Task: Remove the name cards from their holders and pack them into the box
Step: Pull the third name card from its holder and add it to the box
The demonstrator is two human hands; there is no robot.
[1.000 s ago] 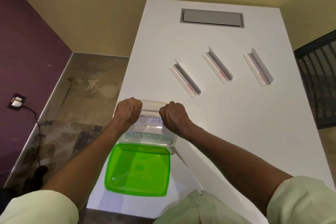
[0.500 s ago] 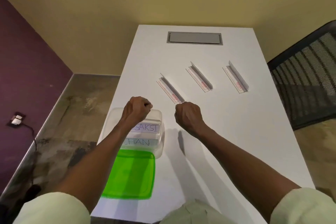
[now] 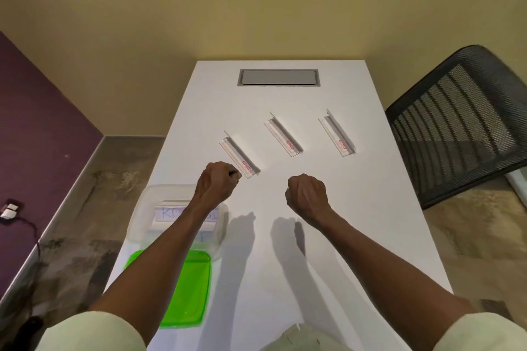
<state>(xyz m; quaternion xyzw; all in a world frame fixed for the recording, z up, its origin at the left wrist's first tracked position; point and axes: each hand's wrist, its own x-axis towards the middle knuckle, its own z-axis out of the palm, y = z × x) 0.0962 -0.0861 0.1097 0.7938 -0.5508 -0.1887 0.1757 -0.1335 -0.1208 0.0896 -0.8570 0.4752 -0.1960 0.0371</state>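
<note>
Three clear name card holders lie in a slanted row across the middle of the white bench (image 3: 356, 236): the left holder (image 3: 239, 154), the middle holder (image 3: 283, 134) and the right holder (image 3: 337, 133), each set well apart from its neighbour with bare surface between them. All three look empty. The clear plastic box (image 3: 142, 208) sits at the bench's left edge, nearer the person than the left holder, and name cards (image 3: 168, 214) lie inside it, one showing blue handwritten letters. Just nearer still from the box, the green lid (image 3: 194, 288) lies flat, also close to the left edge.

The left hand (image 3: 217, 183) hovers just beside the near end of the left holder and over the far right corner of the box, its fingers curled into a loose fist with nothing seen in them. The right hand (image 3: 307, 196) is held over open bench to the right of the box, its fingers likewise curled in and holding nothing. A wide strip of bare surface separates the two hands.

Beyond the holders, a grey cable hatch (image 3: 279, 77) is set into the bench near its far edge. A black mesh chair (image 3: 462, 128) stands just off the right edge.
</note>
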